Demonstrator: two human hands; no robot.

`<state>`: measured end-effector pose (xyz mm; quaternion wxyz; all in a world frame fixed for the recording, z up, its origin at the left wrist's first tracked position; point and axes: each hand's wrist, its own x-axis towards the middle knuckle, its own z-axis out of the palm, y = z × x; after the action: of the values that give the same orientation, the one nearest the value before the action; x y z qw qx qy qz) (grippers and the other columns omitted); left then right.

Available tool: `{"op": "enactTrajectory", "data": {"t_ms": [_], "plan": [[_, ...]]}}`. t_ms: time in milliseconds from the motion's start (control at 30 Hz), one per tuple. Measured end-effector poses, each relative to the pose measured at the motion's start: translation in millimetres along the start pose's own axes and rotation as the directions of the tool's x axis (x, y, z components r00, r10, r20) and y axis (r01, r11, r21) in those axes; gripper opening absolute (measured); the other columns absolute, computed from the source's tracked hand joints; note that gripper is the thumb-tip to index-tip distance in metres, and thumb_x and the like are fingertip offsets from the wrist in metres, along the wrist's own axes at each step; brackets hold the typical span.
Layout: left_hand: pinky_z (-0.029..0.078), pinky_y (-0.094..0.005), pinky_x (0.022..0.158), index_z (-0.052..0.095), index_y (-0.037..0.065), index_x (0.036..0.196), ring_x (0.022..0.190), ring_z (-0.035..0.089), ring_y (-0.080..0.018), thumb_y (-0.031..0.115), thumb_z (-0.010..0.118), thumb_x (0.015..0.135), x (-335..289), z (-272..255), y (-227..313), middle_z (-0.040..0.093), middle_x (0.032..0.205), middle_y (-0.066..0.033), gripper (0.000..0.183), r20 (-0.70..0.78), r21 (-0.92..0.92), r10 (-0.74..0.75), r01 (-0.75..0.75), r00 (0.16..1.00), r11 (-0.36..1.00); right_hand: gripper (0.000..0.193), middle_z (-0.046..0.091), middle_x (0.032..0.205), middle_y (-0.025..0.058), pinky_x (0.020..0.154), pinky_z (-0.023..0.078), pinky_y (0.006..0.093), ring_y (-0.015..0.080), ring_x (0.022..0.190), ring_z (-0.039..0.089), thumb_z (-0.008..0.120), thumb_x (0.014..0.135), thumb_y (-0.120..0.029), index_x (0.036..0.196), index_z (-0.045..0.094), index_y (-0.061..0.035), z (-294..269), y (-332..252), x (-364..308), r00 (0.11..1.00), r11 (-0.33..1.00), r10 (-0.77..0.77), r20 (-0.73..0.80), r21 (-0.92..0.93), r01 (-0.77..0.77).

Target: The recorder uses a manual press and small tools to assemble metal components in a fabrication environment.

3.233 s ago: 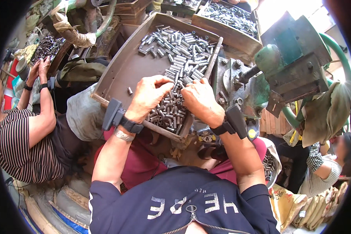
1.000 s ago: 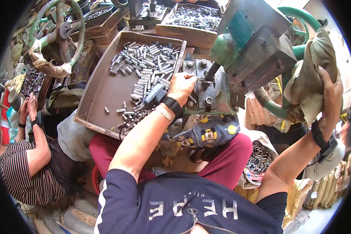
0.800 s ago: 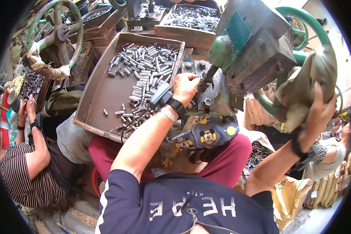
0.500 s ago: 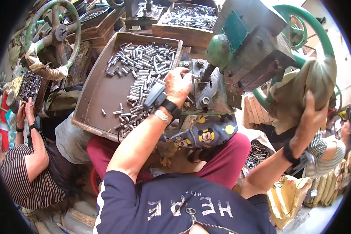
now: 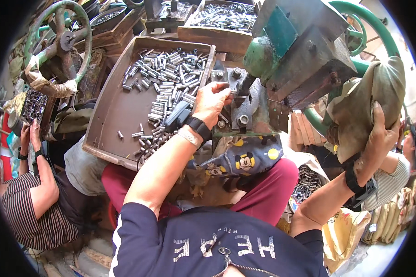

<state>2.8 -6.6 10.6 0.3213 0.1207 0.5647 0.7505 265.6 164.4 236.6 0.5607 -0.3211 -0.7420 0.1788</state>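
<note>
My left hand (image 5: 211, 102) reaches to the bed of a green press machine (image 5: 291, 51), fingers pinched at a small metal piece right under the ram; whether it holds the piece is hard to tell. My right hand (image 5: 381, 134) grips the cloth-wrapped rim (image 5: 365, 108) of the machine's big green handwheel at the right. A brown metal tray (image 5: 115, 111) holding several short silver metal tubes (image 5: 166, 81) lies just left of my left hand, resting over my lap.
Another person in a striped shirt (image 5: 30, 212) sits at the lower left, hands at a small container of dark parts (image 5: 32, 104). A second green handwheel (image 5: 60, 44) stands at upper left. More trays of metal parts (image 5: 226, 16) sit behind. Sacks lie at the lower right.
Both hands left the tray of tubes. My left hand moved to the press bed and my right hand went out to the handwheel, then pulled its wrapped rim downward and inward.
</note>
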Motion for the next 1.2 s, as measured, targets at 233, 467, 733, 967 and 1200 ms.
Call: {"op": "enactTrajectory", "data": {"t_ms": [233,467,733,967,1200], "plan": [[0.052,-0.0242,0.067,0.067,-0.001,0.119,0.076,0.064,-0.0093,0.011,0.068,0.089,12.5,15.6,-25.7,0.071,0.092,-0.0053,0.032,-0.093,0.38,0.258,-0.206,0.962,0.902,0.053,0.064,0.122,0.0226,0.095,0.049,0.0365,0.0245,0.105,0.062,0.073,0.088,-0.017,0.126,0.055,0.0149,48.9,54.6,-74.5,0.903,0.978,-0.198,-0.381,-0.011,0.209],[0.054,-0.0311,0.077,0.071,-0.001,0.104,0.081,0.068,-0.016,0.015,0.068,0.087,-4.0,-5.2,-5.2,0.074,0.093,-0.0106,0.024,-0.108,0.532,0.338,-0.233,0.935,0.814,0.06,0.061,0.127,0.0226,0.099,0.047,0.0351,0.0261,0.108,0.063,0.073,0.091,-0.025,0.131,0.05,0.0126,8.3,12.7,-40.5,0.996,0.999,-0.025,-0.083,-0.031,0.023],[0.052,-0.0422,0.077,0.069,0.007,0.094,0.086,0.067,-0.0324,0.02,0.071,0.081,-116.5,-164.2,91.0,0.07,0.089,-0.0119,0.018,0.195,0.98,0.162,-0.2,0.967,0.019,0.031,0.069,0.107,0.0096,0.092,0.046,0.0387,0.026,0.1,0.062,0.071,0.078,0.002,0.108,0.07,-0.0057,117.6,-97.8,-181.0,0.625,0.779,-0.627,0.466,0.404,0.48],[0.053,-0.0456,0.078,0.069,0.009,0.094,0.087,0.067,-0.035,0.019,0.076,0.073,-152.4,-205.6,81.5,0.07,0.088,-0.013,0.025,0.055,0.97,-0.079,-0.072,0.995,-0.233,0.011,0.064,0.092,0.0066,0.087,0.042,0.0434,0.0269,0.099,0.058,0.069,0.082,-0.021,0.086,0.072,-0.0119,263.7,-106.6,-287.6,0.125,0.681,-0.626,0.77,0.461,0.569],[0.053,-0.0452,0.078,0.066,0.005,0.1,0.086,0.067,-0.0381,0.021,0.076,0.077,-151.5,-213.6,71.8,0.07,0.093,-0.0169,0.029,0.141,0.984,0.004,-0.139,0.99,-0.111,0.016,0.067,0.097,0.0078,0.09,0.039,0.0418,0.0245,0.103,0.059,0.066,0.078,-0.019,0.088,0.071,-0.0089,275.6,-107.0,-303.1,0.069,0.689,-0.595,0.8,0.464,0.557]]}}
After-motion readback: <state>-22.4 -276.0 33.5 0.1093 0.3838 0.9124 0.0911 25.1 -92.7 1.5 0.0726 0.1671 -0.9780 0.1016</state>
